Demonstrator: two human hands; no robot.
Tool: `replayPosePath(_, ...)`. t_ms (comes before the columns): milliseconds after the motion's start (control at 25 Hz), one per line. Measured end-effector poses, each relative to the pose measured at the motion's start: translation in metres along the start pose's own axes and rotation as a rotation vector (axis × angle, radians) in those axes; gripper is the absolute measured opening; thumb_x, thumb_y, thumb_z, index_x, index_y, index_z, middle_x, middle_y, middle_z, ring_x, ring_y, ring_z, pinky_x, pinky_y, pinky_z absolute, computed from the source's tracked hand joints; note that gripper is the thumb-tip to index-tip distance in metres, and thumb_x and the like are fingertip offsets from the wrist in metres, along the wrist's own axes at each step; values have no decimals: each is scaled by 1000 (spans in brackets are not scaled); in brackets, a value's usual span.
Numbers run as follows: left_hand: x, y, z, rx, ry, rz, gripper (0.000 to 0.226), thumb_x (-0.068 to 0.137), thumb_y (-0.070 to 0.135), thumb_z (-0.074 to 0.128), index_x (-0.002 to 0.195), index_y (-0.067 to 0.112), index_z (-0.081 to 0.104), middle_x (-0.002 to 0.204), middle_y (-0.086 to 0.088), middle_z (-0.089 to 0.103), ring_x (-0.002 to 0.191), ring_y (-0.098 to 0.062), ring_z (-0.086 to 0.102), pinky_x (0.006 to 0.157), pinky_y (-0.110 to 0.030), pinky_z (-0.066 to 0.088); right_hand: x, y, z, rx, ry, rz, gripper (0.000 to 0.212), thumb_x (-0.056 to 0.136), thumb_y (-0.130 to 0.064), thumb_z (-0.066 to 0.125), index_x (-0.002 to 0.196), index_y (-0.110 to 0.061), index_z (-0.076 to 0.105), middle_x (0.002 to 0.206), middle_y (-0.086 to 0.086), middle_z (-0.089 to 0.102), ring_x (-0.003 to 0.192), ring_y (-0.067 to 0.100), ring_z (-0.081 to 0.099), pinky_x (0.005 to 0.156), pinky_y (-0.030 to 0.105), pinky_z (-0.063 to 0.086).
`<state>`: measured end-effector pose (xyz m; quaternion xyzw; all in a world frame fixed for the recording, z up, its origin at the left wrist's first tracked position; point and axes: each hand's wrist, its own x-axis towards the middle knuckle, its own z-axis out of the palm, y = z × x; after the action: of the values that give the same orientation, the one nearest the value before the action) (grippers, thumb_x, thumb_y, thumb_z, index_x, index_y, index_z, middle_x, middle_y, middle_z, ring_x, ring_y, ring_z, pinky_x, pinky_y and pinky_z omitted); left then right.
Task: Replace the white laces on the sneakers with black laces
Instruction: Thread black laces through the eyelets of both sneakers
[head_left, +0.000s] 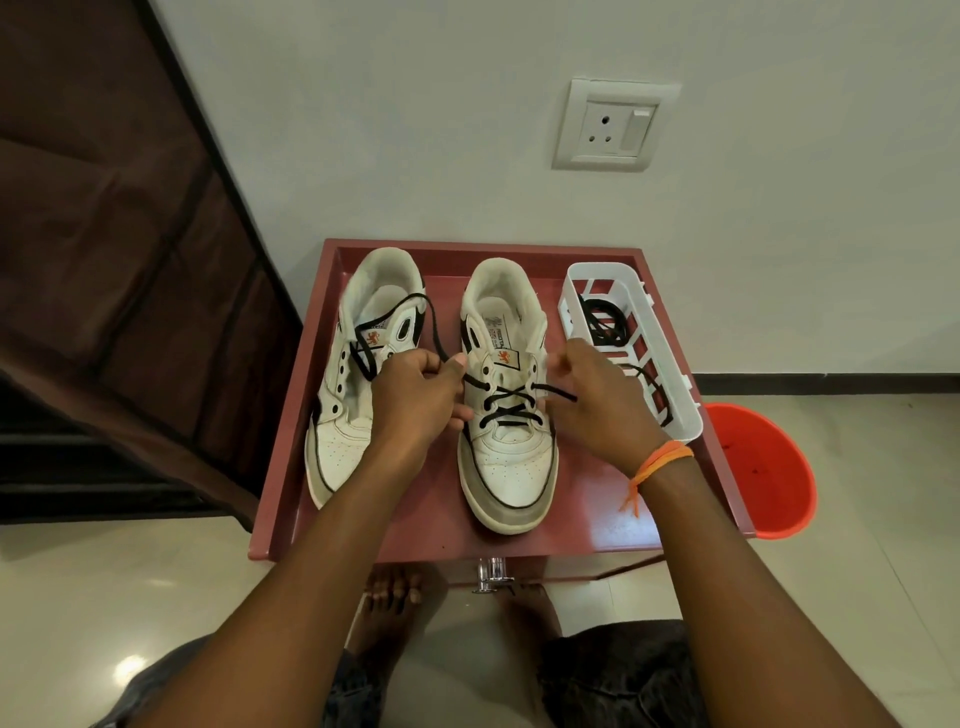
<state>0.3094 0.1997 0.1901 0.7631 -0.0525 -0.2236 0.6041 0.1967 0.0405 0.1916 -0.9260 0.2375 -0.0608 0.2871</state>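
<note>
Two white sneakers stand side by side on a red tray-like tabletop (582, 525), toes toward me. The right sneaker (511, 467) has a black lace (511, 408) crossed through its lower eyelets. My left hand (415, 395) pinches one end of that lace, whose slack loops over the left sneaker (343, 436). The left sneaker's eyelets look empty. My right hand (597, 400) is curled at the right sneaker's right eyelets and pinches the other lace end, which pokes out to the right.
A white plastic basket (667, 374) at the tabletop's right holds another coiled black lace (605, 319). An orange bucket (763, 467) stands on the floor to the right. A dark fabric wardrobe (104, 260) fills the left. My bare feet are below the tabletop's front edge.
</note>
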Motion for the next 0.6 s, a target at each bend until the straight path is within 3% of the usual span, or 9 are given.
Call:
replayPosePath(120,-4,-1,3,-1,9,40,27,95,25,65,79,3,63,73,-9,70,58,-18,71,52,-28,51,-4,-4,-1,-227,-8,-33,7,90,-30,62,86,-29,58,83,-6,67,90,24,62,87,44,45)
replayPosePath(200,-2,0,1,-16,44,44,28,95,25,65,74,6,64,75,-7,72,68,-19,73,63,-32,56,-6,-4,-11,-192,27,-49,27,92,-29,60,66,-25,54,68,-4,62,75,23,61,76,38,46)
replayPosePath(280,2,-1,-2,-56,51,15,29,96,24,63,70,11,63,75,-6,72,76,-21,74,71,-35,57,-6,-1,-18,-106,84,-49,32,91,-25,61,62,-11,57,63,5,63,65,25,59,67,39,51)
replayPosePath(480,1,-1,-5,-139,10,-48,26,98,19,59,76,7,61,80,-13,71,75,-23,73,66,-33,56,-8,-1,-22,-7,65,25,32,90,-25,63,64,-6,63,58,-1,61,59,18,59,65,43,54)
replayPosePath(600,-6,6,-6,-93,-17,-49,28,97,24,61,76,7,63,79,-14,72,69,-23,73,63,-33,57,-13,-12,-40,142,35,51,32,90,-24,65,65,-4,66,58,-5,63,52,5,56,59,30,51)
